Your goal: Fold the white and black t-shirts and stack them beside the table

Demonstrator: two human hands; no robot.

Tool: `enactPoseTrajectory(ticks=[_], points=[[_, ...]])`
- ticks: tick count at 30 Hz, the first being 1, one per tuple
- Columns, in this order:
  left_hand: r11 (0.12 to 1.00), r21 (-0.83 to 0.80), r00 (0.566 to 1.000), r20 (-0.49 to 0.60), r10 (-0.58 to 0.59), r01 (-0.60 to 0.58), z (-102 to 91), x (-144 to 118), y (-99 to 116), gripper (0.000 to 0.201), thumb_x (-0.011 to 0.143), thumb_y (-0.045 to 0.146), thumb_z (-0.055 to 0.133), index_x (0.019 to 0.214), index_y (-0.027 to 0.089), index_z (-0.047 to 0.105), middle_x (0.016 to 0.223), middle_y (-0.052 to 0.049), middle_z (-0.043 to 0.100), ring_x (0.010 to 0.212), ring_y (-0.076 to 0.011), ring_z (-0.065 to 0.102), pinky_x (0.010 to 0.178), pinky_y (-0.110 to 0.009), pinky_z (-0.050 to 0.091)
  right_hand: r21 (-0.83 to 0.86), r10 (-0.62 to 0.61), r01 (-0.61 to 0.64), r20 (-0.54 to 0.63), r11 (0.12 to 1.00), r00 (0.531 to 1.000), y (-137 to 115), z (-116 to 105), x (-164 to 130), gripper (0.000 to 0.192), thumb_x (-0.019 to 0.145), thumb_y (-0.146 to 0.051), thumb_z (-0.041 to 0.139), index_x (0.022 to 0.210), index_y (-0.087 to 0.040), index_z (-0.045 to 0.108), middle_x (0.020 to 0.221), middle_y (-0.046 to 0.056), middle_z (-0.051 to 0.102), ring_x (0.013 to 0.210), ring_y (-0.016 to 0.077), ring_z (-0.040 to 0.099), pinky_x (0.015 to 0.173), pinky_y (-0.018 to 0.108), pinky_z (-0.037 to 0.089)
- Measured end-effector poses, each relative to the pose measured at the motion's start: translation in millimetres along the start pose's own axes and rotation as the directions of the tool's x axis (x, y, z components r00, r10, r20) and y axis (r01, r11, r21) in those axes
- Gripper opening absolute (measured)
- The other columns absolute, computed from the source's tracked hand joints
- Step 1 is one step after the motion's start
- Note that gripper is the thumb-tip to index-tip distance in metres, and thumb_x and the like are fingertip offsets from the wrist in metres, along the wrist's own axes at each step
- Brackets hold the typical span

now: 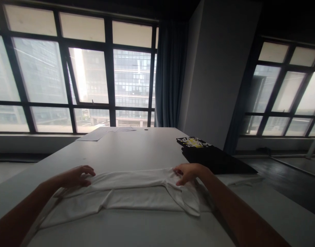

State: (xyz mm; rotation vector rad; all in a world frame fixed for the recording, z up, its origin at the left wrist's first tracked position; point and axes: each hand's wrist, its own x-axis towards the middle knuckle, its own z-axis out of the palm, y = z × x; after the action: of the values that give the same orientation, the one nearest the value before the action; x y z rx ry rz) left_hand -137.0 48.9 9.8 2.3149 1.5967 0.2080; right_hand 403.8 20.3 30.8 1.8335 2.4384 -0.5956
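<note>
Shirt (131,197), white, lies flat on the near part of the table (136,147), partly folded, its long axis running left to right across the person's front. Far edge is doubled over toward the near side, forming a thick band between the two hands. Left hand (76,176) sits on the left end of that band, fingers curled and pinching the folded edge. Right hand (189,172) sits on the right end, fingers bent down and nipping cloth where a sleeve hangs toward the near edge. Both hands at the far side of the shirt, so the bulk of the fabric lies toward the body from the fingers; neither hand clearly nearer. Black garment (214,157) with a yellow-and-white print lies beyond the right hand, apart from the shirt. Papers (106,132) rest at the far end by the windows (77,75)
</note>
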Motion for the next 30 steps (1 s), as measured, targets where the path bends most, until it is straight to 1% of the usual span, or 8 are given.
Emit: enactPoseTrajectory(ticks=[5,8,12,15,20,25,27,30], points=[[1.000,0.011,0.996,-0.090,-0.008,0.009,10.7,10,-17,0.055,0.069,0.064,0.058,0.105,0.025,0.073,0.115,-0.009,0.069,0.103,-0.0282,0.065,0.088,-0.034,0.052,-0.120,-0.027,0.016,-0.094,0.993,0.995,8,15,21,0.072,0.069,-0.045,0.074,0.134,-0.019,0.057,0.144,0.015,0.050,0.130,0.0317,0.048,0.107,0.038,0.037],[0.997,0.079,0.983,-0.184,-0.008,0.023,15.0,15,-24,0.057,0.077,0.065,0.049,0.107,0.022,0.072,0.113,-0.011,0.069,0.100,-0.0282,0.065,0.086,-0.035,0.051,-0.202,-0.002,-0.062,-0.304,0.977,0.953,10,20,30,0.052,0.087,-0.028,0.054,0.138,-0.020,0.052,0.149,0.013,0.043,0.139,0.0271,0.038,0.114,0.042,0.026],[0.972,0.228,0.944,-0.328,0.028,0.051,15.3,16,-22,0.050,0.081,0.060,0.045,0.106,0.025,0.072,0.119,-0.012,0.067,0.107,-0.0306,0.062,0.089,-0.041,0.050,-0.226,-0.013,-0.120,-0.509,0.967,0.860,0,19,29,0.042,0.093,-0.026,0.043,0.131,-0.020,0.059,0.140,0.013,0.055,0.127,0.0265,0.052,0.109,0.039,0.033],[0.976,0.216,0.929,-0.355,0.105,-0.028,15.0,16,-8,0.044,0.082,0.057,0.047,0.103,0.027,0.072,0.119,-0.008,0.067,0.110,-0.0297,0.060,0.093,-0.041,0.048,-0.201,0.004,-0.106,-0.450,0.974,0.893,-13,18,23,0.043,0.090,-0.043,0.051,0.124,-0.022,0.065,0.129,0.013,0.063,0.115,0.0293,0.060,0.096,0.037,0.044],[0.990,0.027,0.971,-0.193,0.140,-0.138,22.2,18,9,0.056,0.080,0.067,0.048,0.106,0.024,0.072,0.120,-0.010,0.066,0.105,-0.0287,0.062,0.092,-0.039,0.050,-0.184,0.017,-0.057,-0.215,0.981,0.977,-19,29,27,0.052,0.084,-0.046,0.059,0.129,-0.021,0.061,0.136,0.013,0.058,0.121,0.0303,0.056,0.099,0.037,0.042],[0.996,0.023,0.982,-0.168,0.090,-0.087,29.1,24,-6,0.069,0.078,0.075,0.044,0.114,0.024,0.071,0.125,-0.010,0.063,0.113,-0.0299,0.058,0.098,-0.039,0.046,-0.245,0.035,-0.164,-0.458,0.955,0.888,-18,39,42,0.051,0.097,-0.032,0.034,0.142,-0.011,0.047,0.151,0.018,0.039,0.141,0.0281,0.031,0.114,0.043,0.022],[0.996,0.064,0.980,-0.186,0.071,-0.060,29.2,25,-11,0.067,0.079,0.074,0.043,0.117,0.026,0.070,0.127,-0.010,0.062,0.118,-0.0303,0.056,0.099,-0.039,0.045,-0.265,0.032,-0.212,-0.553,0.941,0.833,-23,41,44,0.049,0.096,-0.028,0.034,0.140,-0.013,0.049,0.148,0.018,0.043,0.138,0.0296,0.034,0.112,0.045,0.024],[0.991,0.134,0.983,-0.185,0.013,0.013,26.7,24,-11,0.066,0.082,0.069,0.041,0.124,0.026,0.066,0.132,-0.010,0.060,0.122,-0.0324,0.052,0.099,-0.042,0.044,-0.212,0.086,-0.219,-0.504,0.952,0.859,-32,47,43,0.048,0.095,-0.036,0.038,0.137,-0.018,0.052,0.140,0.016,0.052,0.126,0.0301,0.049,0.103,0.042,0.035]])
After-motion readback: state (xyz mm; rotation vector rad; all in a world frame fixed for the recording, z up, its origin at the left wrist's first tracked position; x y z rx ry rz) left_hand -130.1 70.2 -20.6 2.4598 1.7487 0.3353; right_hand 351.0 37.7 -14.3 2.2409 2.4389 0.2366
